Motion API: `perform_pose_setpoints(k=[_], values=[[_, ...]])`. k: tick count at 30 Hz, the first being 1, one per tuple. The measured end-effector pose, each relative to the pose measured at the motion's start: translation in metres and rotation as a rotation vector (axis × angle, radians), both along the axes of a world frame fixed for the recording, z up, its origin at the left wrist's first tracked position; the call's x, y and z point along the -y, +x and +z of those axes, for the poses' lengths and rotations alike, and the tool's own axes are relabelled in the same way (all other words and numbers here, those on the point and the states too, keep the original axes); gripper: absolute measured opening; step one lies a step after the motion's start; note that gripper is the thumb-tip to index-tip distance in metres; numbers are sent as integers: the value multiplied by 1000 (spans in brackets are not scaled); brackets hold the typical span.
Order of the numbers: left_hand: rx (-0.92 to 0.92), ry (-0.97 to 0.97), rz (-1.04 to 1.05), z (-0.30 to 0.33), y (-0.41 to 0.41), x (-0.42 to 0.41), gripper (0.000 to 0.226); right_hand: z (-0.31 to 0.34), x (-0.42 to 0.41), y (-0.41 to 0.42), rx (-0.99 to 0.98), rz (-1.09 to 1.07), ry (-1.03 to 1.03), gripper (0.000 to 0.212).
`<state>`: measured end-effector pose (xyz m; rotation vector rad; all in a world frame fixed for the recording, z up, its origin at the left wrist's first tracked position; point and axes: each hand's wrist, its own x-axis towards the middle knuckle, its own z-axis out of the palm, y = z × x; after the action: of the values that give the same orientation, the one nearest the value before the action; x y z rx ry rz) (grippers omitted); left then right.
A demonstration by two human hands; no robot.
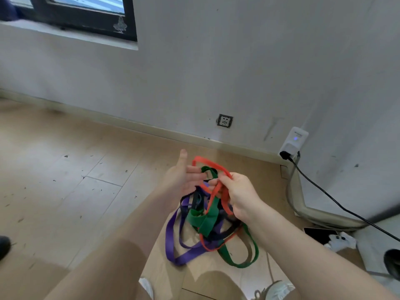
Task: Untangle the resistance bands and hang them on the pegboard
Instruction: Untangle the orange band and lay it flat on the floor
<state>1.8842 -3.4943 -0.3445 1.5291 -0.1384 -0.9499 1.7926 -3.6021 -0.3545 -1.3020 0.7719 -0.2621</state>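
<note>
The bands (207, 221) hang knotted above the floor (65, 191). The right hand (240, 195) pinches the red band (213, 164) at the top; the left hand (184, 178), fingers straight, touches the loops. Nothing looks separated yet, and no pegboard shows, so nearly everything remains.

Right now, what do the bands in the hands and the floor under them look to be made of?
Resistance bands: flat orange, green, purple and dark loops, matte, draping limply; probably latex or rubber, though a fabric weave can't be ruled out. Floor: pale planks with visible seams and faint grain, low sheen; wood or laminate, can't tell which.
</note>
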Motion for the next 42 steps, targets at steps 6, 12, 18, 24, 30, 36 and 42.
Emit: perform_pose_setpoints(k=[6,12,18,24,30,36,42], values=[[446,-237,-101,10,-28,-6,29,66,-7,19,107,-9,222,25],[679,-289,25,19,-33,-7,27,120,-6,29,339,-15,419,40],[749,-189,114,14,-35,-3,11,85,5,30,256,-54,391,47],[483,-155,222,15,-17,-7,15,-12,-5,-5,-67,393,-134,31],[280,-165,283,12,-6,-8,17,-42,-19,-8,-84,591,-557,23],[13,-293,413,18,7,-16,16,-38,-26,0,-21,583,-573,14],[-161,-248,316,9,19,-17,57,21,-15,16,91,267,-457,12]])
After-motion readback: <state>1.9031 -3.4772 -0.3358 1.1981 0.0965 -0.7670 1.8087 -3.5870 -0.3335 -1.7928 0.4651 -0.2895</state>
